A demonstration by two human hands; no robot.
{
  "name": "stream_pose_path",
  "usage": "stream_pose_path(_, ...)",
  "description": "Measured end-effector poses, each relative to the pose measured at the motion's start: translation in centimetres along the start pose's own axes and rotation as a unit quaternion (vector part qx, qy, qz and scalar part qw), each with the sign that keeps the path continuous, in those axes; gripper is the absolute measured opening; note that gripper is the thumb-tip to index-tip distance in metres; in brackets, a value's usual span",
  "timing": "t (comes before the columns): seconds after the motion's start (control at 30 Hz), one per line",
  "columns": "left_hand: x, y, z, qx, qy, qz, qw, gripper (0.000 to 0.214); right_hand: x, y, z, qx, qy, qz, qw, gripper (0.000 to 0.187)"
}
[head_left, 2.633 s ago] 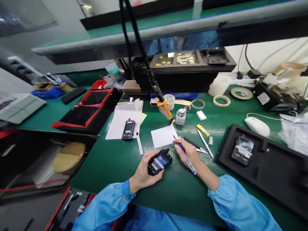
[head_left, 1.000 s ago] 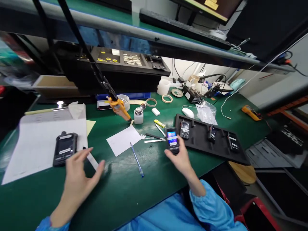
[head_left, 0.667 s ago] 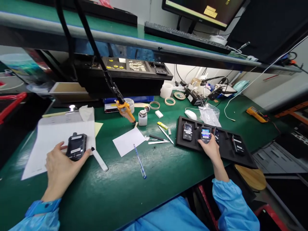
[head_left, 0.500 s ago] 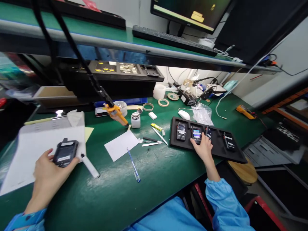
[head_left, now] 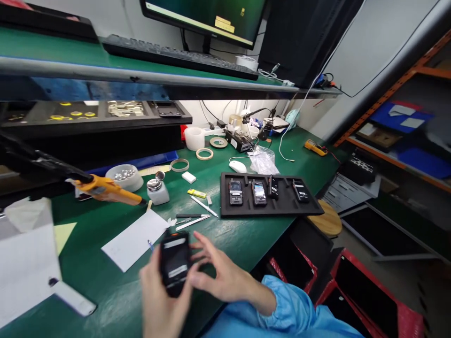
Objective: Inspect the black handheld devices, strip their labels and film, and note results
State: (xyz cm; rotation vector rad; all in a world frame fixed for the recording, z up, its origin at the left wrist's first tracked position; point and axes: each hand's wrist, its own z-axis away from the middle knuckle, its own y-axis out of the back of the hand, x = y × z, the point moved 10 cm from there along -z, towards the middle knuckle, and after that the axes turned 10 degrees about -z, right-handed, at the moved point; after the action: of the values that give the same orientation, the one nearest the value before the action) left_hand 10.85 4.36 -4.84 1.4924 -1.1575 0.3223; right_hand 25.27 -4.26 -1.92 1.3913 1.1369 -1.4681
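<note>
My left hand (head_left: 164,300) holds a black handheld radio (head_left: 175,263) upright over the front of the bench, fingers along its sides. White labels show on the radio's dark face, and there is an orange spot at its top. Beside its right edge is my right hand (head_left: 225,274), fingers spread and thumb close to the casing; whether the thumb touches it I cannot tell. To the right, a black foam tray (head_left: 232,211) carries several similar radios, one with a lit screen (head_left: 259,190). A blue pen (head_left: 151,245) is partly hidden behind my left hand.
An orange electric screwdriver (head_left: 109,190) hangs at left above a white paper (head_left: 136,239). Around it are a dispenser bottle (head_left: 158,191), tweezers (head_left: 192,222) and tape rings (head_left: 204,154). A white marker-like tool (head_left: 74,298) lies front left. A shelf (head_left: 197,89) crosses above the bench.
My left hand has carried the radio from over the papers to the middle front. My right hand has left the tray and come beside the radio. The view has turned right.
</note>
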Motion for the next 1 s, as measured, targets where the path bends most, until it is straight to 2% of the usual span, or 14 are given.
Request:
stream_pose_path(0.07,4.9,-3.5,1.8,-0.055,-0.053,0.024,0.997,0.094,0.1,0.8,0.5,0.049,-0.010,-0.016,0.999,0.095)
stream_pose_path(0.13,8.5,-5.9,3.3,-0.110,-0.101,0.070,0.986,0.096,0.6,3.7,1.1,0.118,-0.025,-0.017,0.993,0.079)
stream_pose_path(0.2,10.3,-7.5,4.5,-0.166,-0.119,0.105,0.973,0.089,1.0,7.7,1.6,0.166,-0.035,-0.003,0.985,0.064)
stream_pose_path(0.3,10.5,-8.9,6.1,-0.237,-0.120,0.127,0.956,0.071,-0.6,16.4,2.4,0.268,0.010,0.099,0.958,0.062)
stream_pose_path(0.37,9.3,-9.4,6.9,-0.258,-0.103,0.125,0.953,0.062,-2.7,23.0,3.6,0.376,0.028,0.206,0.903,0.065)
stream_pose_path(0.43,7.8,-9.4,7.4,-0.250,-0.081,0.111,0.958,0.054,-4.6,28.9,4.9,0.469,-0.011,0.321,0.822,0.080)
stream_pose_path(0.5,6.6,-9.2,7.8,-0.230,-0.067,0.093,0.966,0.050,-5.5,33.2,5.3,0.504,-0.101,0.420,0.747,0.086)
stream_pose_path(0.53,6.2,-9.1,7.9,-0.219,-0.064,0.086,0.970,0.048,-5.5,34.8,5.3,0.503,-0.153,0.449,0.722,0.087)
stream_pose_path(0.57,5.9,-9.0,8.0,-0.209,-0.064,0.081,0.973,0.047,-5.5,36.0,5.3,0.503,-0.176,0.461,0.710,0.087)
stream_pose_path(0.63,5.7,-8.9,8.2,-0.196,-0.066,0.076,0.975,0.044,-5.3,37.2,5.1,0.496,-0.206,0.472,0.699,0.082)
stream_pose_path(0.73,5.6,-9.0,8.4,-0.189,-0.070,0.086,0.976,0.042,-5.2,37.4,5.0,0.491,-0.213,0.488,0.689,0.070)
stream_pose_path(0.9,5.3,-9.0,8.4,-0.178,-0.077,0.106,0.975,0.039,-5.8,35.4,4.3,0.468,-0.180,0.536,0.679,0.054)
stream_pose_path(1.0,5.1,-9.2,8.5,-0.184,-0.077,0.105,0.974,0.039,-6.2,34.0,2.6,0.421,-0.176,0.592,0.665,0.056)
